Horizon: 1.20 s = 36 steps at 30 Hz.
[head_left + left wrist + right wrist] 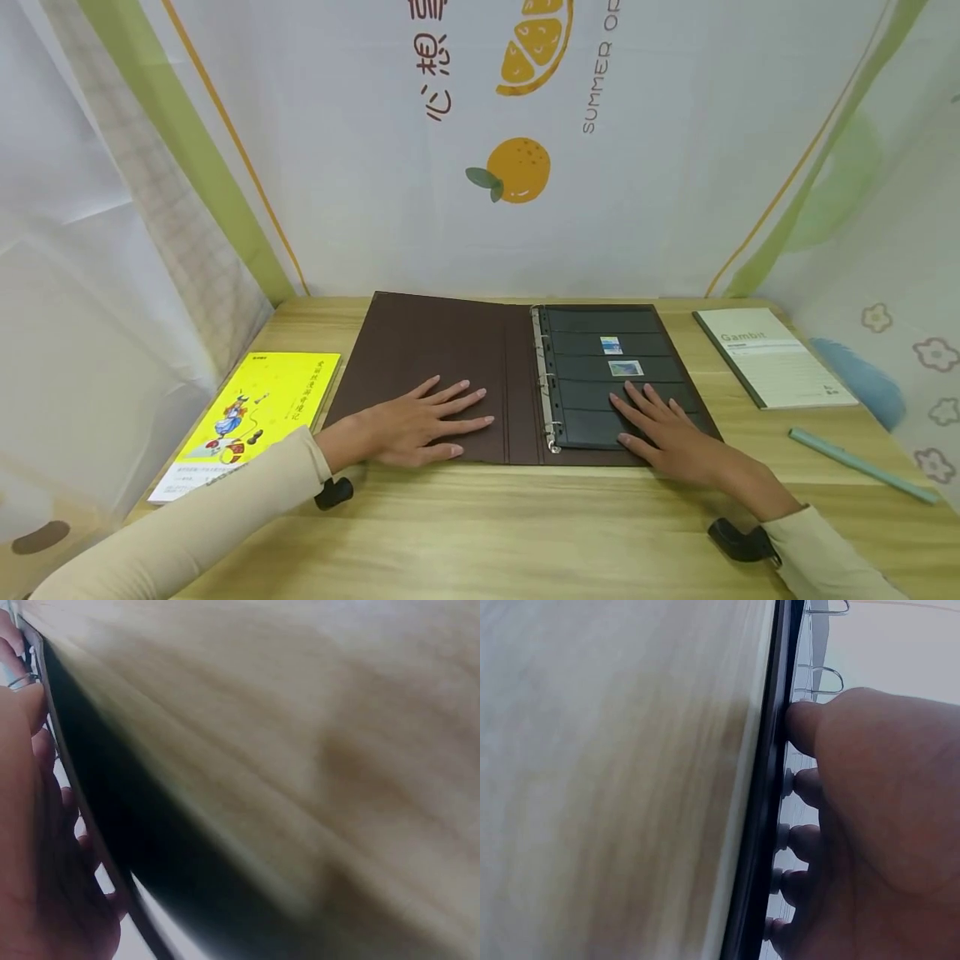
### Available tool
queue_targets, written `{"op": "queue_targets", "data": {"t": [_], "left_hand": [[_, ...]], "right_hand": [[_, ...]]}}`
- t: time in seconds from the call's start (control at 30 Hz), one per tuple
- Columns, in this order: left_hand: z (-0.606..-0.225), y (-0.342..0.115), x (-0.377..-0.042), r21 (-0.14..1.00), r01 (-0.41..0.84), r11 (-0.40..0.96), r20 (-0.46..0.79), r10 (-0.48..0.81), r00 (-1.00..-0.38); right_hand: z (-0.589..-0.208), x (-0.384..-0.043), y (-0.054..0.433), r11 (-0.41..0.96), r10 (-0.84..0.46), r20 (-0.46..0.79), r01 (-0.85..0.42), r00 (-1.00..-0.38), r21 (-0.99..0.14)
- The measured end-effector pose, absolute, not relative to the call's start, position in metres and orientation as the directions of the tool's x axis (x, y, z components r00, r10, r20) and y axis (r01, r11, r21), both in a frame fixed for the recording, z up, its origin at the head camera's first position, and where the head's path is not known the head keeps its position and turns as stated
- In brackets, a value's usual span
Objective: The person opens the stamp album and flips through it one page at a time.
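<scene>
Along the near side of the wood table [465, 533]: two beige sleeves [187, 521], two black wrist pieces [333, 493], one per wrist. One pale green pen [862, 467] off to the right, slanted. Two hands next, neither gripping anything. Left hand [427, 425]: palm down, fingers straight and fanned wide on the bare cover half of a dark brown ring binder [435, 342]. Right hand [667, 429]: palm down, fingers straight, spread less, resting on the near pockets of its black pocket page [588, 392]. One yellow book [255, 408] left of the binder. One binder, unfolded mid-table, under both hands. Pocket page: one on top, five rows. Two stamps [626, 368], second and third rows from the far end, just beyond the right fingertips. Only the head view gives the stamps and full layout. Left wrist adds a dark band [142, 802] below the cover edge, can't tell gap or shadow. Right wrist gets two metal loops [829, 680] standing clear of the page, seen side-on. Spread's long axis runs left-right, cover left, page right; spine points away from the person, near end slightly right. Farther right, one notebook [772, 358], "Gambit". Behind the table, white curtain [375, 167]: one whole orange, one slice printed.
</scene>
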<state>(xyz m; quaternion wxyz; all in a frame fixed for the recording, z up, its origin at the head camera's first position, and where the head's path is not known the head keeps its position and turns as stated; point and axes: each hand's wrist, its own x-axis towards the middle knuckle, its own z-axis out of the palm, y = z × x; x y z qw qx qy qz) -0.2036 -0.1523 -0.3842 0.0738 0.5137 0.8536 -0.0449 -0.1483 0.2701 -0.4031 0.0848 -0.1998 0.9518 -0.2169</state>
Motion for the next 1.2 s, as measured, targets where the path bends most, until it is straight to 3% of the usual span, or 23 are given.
{"op": "queue_targets", "data": {"t": [0.83,1.07,1.2], "left_hand": [[-0.403,-0.159,-0.203,0.027,0.863,0.505,-0.198,0.849,-0.491],[-0.402,-0.157,-0.203,0.039,0.866,0.498,-0.189,0.855,-0.483],[-0.399,-0.158,-0.204,0.043,0.866,0.499,-0.190,0.855,-0.483]], "right_hand": [[-0.390,-0.156,0.267,0.854,-0.432,-0.101,-0.370,-0.896,-0.367],[-0.365,-0.210,0.287,0.844,-0.443,-0.096,-0.378,-0.892,-0.380],[-0.353,-0.250,0.306,0.863,-0.396,-0.150,-0.311,-0.906,-0.399]]}}
